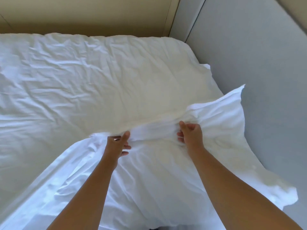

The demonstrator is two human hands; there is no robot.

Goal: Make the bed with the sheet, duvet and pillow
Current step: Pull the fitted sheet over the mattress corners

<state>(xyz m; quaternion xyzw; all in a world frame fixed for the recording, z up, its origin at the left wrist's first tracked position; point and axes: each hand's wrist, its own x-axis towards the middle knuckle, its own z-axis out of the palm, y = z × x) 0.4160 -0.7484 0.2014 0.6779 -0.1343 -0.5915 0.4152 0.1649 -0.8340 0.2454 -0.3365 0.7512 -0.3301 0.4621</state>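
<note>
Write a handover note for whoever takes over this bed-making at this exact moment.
Left hand: grips the bunched near edge of what looks like the duvet.
Right hand: grips the same edge, further right.
Done: a wrinkled white layer lies spread beyond the hands.
Left: spread and smooth the duvet, add the pillow; no pillow in view.

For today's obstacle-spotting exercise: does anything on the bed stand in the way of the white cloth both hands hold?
Nothing visible does. The left hand and the right hand grip the white cloth directly, and the wrinkled bed ahead carries no loose objects.
</note>
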